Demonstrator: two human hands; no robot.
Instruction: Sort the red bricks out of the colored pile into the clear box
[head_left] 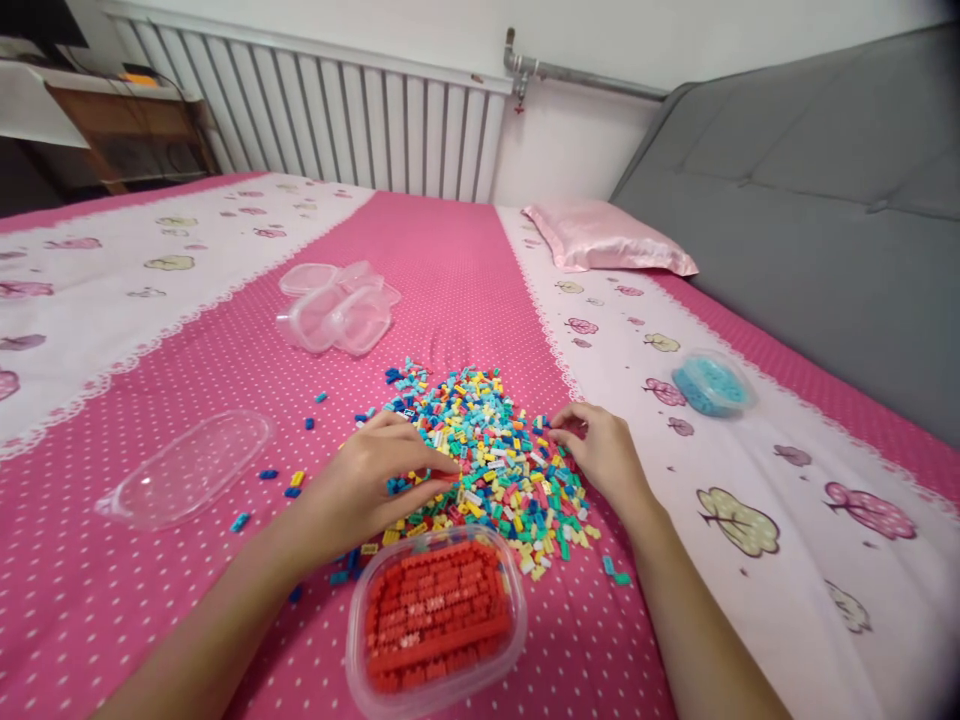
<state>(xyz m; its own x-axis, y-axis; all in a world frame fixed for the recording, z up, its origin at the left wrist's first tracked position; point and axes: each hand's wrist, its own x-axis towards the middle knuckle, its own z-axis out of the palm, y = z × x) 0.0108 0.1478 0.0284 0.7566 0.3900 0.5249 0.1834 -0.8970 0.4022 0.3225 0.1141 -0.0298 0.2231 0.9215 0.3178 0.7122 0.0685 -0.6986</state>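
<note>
Evenly lit, a bed topped with a pink polka-dot spread (pixel 450 235) carries a loose pile of small multicolored bricks (pixel 499 455) at the center of the frame. A person's left hand (pixel 375 468) reaches into the pile, thumb and forefinger nearly meeting beside a reddish bit; whether they grip it cannot be told. The right hand (pixel 606 455), fingers curled, touches the pile's right edge, its fingertips too unclear to show a hold. Any lettering on the bricks is too small to read. At bottom center, a clear tub (pixel 355 640) holds rows of red bricks (pixel 435 612); at right, a second tub (pixel 712 384) holds light-blue pieces. A clear lid (pixel 191 470) lies at left, near stacked clear containers (pixel 341 312) left of center. White panels printed with cartoon trees flank the pink. Behind stand a white radiator (pixel 337 120), a pink pillow (pixel 607 236) and, upper right, a gray padded headboard (pixel 795 150).
</note>
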